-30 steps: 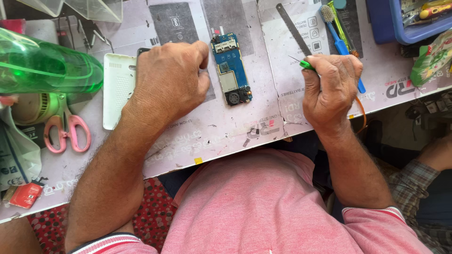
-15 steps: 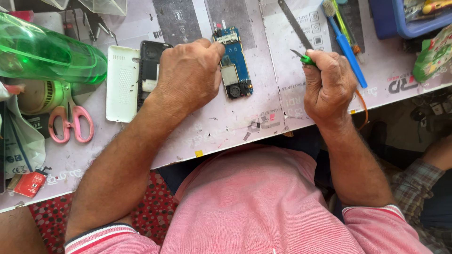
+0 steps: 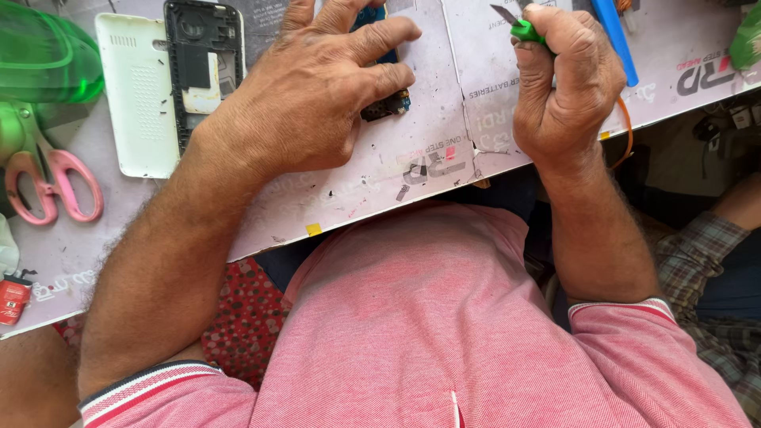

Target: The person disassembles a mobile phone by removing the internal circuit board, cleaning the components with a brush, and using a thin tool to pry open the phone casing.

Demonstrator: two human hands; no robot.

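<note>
Hands over a phone circuit board on the bench

My right hand (image 3: 567,83) is fisted around a green-handled tool (image 3: 519,28); my left hand (image 3: 317,95) lies open, fingers spread on the blue circuit board (image 3: 388,103). Farther off sit the black phone frame (image 3: 198,63) and white back cover (image 3: 139,95).

Pink scissors (image 3: 55,186), white phone cover (image 3: 136,95), green tool handle (image 3: 525,32), blue circuit board (image 3: 387,59), pink shirt (image 3: 444,317).

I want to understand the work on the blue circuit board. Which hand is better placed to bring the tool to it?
Probably the right hand: it already grips the green-handled tool with its metal tip free, just beside the blue circuit board. The left hand lies spread over that board, seemingly steadying it, and holds no tool.
</note>
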